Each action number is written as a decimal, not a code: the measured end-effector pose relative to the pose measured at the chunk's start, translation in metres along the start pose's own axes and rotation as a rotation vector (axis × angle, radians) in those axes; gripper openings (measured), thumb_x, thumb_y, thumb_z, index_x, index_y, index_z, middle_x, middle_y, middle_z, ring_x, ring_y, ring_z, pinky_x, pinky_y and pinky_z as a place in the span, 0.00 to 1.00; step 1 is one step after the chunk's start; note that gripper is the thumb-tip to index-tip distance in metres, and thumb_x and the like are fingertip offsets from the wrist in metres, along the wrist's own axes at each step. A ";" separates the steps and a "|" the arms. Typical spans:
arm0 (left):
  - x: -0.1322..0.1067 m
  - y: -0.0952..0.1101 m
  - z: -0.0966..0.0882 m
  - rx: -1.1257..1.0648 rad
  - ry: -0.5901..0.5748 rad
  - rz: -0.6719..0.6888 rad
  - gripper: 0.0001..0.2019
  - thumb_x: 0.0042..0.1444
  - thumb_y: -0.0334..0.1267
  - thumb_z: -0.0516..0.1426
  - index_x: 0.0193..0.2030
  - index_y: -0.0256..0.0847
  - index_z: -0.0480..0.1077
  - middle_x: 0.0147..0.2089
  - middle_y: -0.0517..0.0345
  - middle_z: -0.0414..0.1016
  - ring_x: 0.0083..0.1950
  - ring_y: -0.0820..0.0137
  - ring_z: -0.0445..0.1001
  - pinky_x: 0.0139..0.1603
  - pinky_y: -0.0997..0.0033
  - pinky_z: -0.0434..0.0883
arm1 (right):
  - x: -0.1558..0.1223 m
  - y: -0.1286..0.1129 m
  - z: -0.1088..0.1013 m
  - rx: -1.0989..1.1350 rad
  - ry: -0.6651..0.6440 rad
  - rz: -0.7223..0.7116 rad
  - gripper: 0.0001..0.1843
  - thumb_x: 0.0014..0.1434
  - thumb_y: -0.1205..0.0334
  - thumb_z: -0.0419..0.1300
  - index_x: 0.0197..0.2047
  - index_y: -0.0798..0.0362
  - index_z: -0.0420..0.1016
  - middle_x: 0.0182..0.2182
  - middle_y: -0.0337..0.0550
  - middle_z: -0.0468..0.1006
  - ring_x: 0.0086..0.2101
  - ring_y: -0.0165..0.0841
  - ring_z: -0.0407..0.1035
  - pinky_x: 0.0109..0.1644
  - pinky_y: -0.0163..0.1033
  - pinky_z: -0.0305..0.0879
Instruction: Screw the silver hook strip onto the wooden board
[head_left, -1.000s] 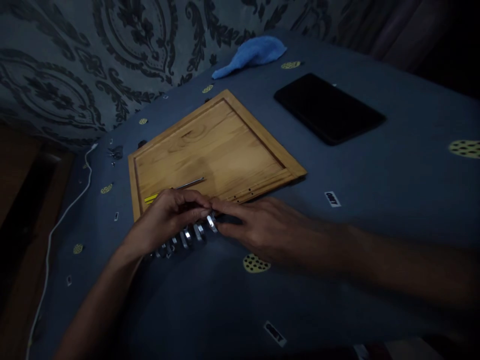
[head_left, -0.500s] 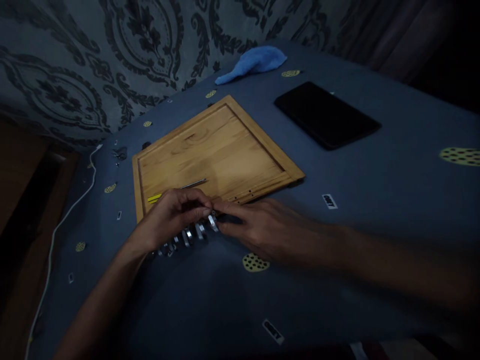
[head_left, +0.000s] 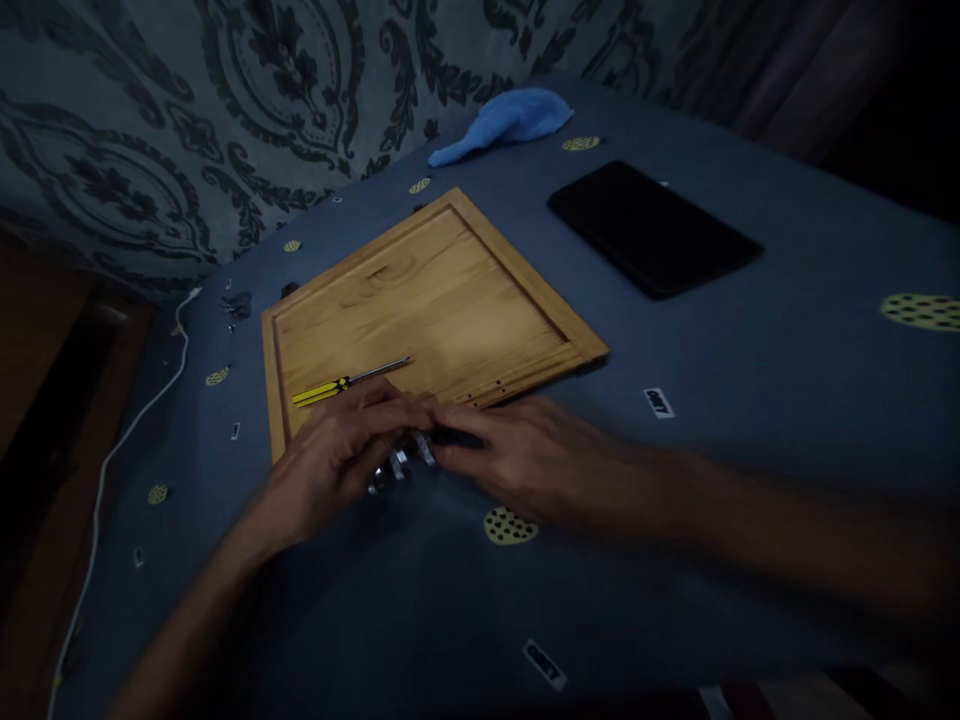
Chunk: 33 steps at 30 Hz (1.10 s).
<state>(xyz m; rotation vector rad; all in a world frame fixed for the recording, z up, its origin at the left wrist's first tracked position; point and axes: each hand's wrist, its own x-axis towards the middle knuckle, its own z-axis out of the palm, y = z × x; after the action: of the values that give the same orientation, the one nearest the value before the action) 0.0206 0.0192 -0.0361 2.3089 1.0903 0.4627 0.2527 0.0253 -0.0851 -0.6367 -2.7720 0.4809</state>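
A framed wooden board [head_left: 457,300] lies flat, with several shiny metal hooks [head_left: 399,463] along its near edge. At that edge my left hand [head_left: 334,445] is closed, fingers bent together over the hooks; what its fingertips grip is hidden. Its fingertips meet those of my right hand [head_left: 532,458], whose thumb and index finger close around the rightmost metal hook [head_left: 425,447]. A yellow-and-black screwdriver [head_left: 322,390] rests on the board just beyond my left hand. Small dark holes show in the board's edge to the right of the hooks.
The board lies on a dark blue patterned cloth [head_left: 600,600]. A black tablet-like slab [head_left: 652,230] is at the right, a blue rag [head_left: 510,122] at the back. Small metal pieces [head_left: 236,305] and a white cable [head_left: 142,415] are on the left. A patterned wall stands behind.
My left hand has shifted slightly and its fingers now cover more of the hooks, uncovering the screwdriver's handle. My right hand stays nearly where it was.
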 end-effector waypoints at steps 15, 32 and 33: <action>-0.027 0.002 0.014 0.466 0.017 0.277 0.13 0.69 0.28 0.54 0.58 0.34 0.69 0.61 0.48 0.78 0.66 0.60 0.69 0.63 0.58 0.68 | 0.003 -0.001 0.001 -0.069 -0.024 0.023 0.17 0.60 0.77 0.60 0.50 0.55 0.79 0.62 0.58 0.73 0.40 0.43 0.81 0.37 0.47 0.80; -0.031 0.004 0.018 0.398 0.056 0.242 0.12 0.69 0.28 0.56 0.57 0.34 0.71 0.56 0.46 0.78 0.57 0.63 0.74 0.56 0.61 0.75 | 0.004 -0.002 -0.001 -0.117 -0.018 0.015 0.19 0.65 0.74 0.57 0.57 0.54 0.78 0.64 0.56 0.73 0.39 0.42 0.82 0.37 0.47 0.81; -0.031 0.004 0.018 0.385 0.064 0.241 0.12 0.69 0.28 0.56 0.57 0.34 0.71 0.56 0.46 0.78 0.57 0.64 0.74 0.56 0.62 0.75 | 0.004 -0.001 0.000 -0.115 -0.005 0.013 0.19 0.64 0.74 0.58 0.57 0.54 0.78 0.64 0.56 0.73 0.39 0.43 0.82 0.37 0.47 0.81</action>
<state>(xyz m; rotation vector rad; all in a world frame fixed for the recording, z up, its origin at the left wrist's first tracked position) 0.0133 -0.0129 -0.0506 2.8011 1.0044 0.4508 0.2488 0.0261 -0.0844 -0.6797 -2.8176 0.3277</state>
